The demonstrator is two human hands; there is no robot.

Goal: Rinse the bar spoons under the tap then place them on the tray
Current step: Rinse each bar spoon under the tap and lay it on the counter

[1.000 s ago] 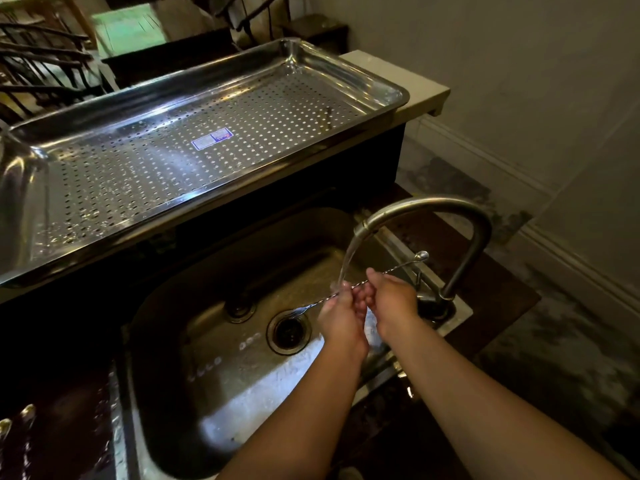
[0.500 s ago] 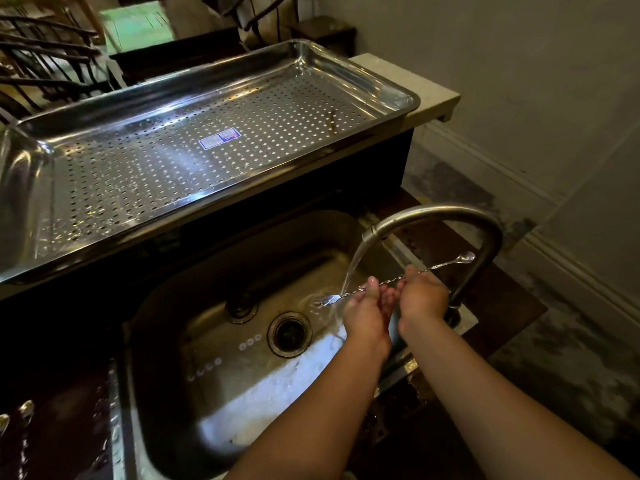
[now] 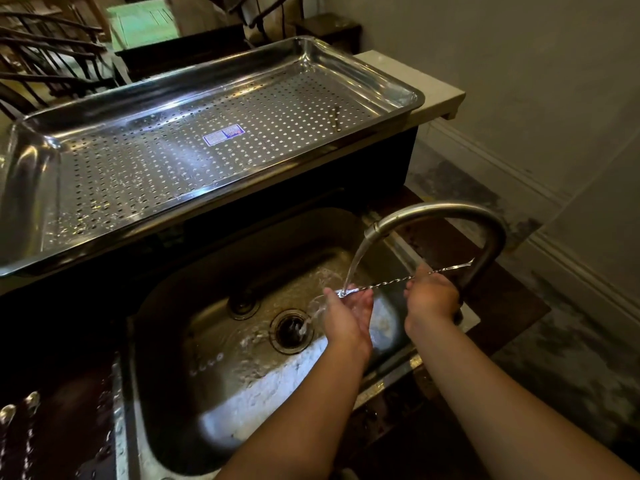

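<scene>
A thin twisted bar spoon (image 3: 391,282) lies almost level over the steel sink (image 3: 242,258). My right hand (image 3: 431,296) pinches its handle close to the tap's upright stem. My left hand (image 3: 348,308) supports the bowl end with fingers partly curled, right where water from the curved tap (image 3: 443,211) falls on it. A large perforated steel tray (image 3: 41,174) with a small sticker sits on the raised counter behind the sink. Two more bar spoons (image 3: 19,408) lie on the wet dark counter at the lower left.
The drain (image 3: 291,329) is in the sink's middle, with water running into it. A pale wall and skirting board run along the right. Dark chairs and a green-topped table stand beyond the tray. A pale ledge (image 3: 440,88) juts out past the tray's right end.
The spoon has slid to the right, so its bowl end now sits under the stream. My two hands have drawn apart along the handle.
</scene>
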